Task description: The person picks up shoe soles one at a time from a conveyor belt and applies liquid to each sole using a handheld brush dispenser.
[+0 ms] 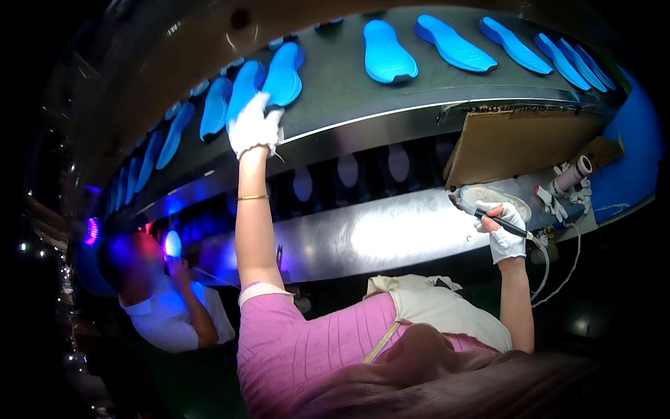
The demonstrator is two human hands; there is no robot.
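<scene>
My left hand [255, 127], in a white glove, reaches out to the belt, fingers stretched over the near end of a blue shoe sole [246, 82]. The glove hides that end, so a firm hold does not show. Close to the fingertips lies another blue sole [285, 70] with a dark end. Off to the right, my right hand [504, 227], gloved with some fingertips bare, is closed round a dark-handled brush [513, 227] with a pale tube at its rear. The bristle end rests over the left edge of a pale, shallow oval dish [478, 194], partly behind the hand.
Several more blue soles [387, 52] lie along the dark conveyor belt [328, 91]. A cardboard sheet [520, 146] leans between belt and metal ledge [391, 234]. A pinkish cylinder [576, 173] and white gloves [553, 202] sit at the right. Another person [171, 307] works at the left.
</scene>
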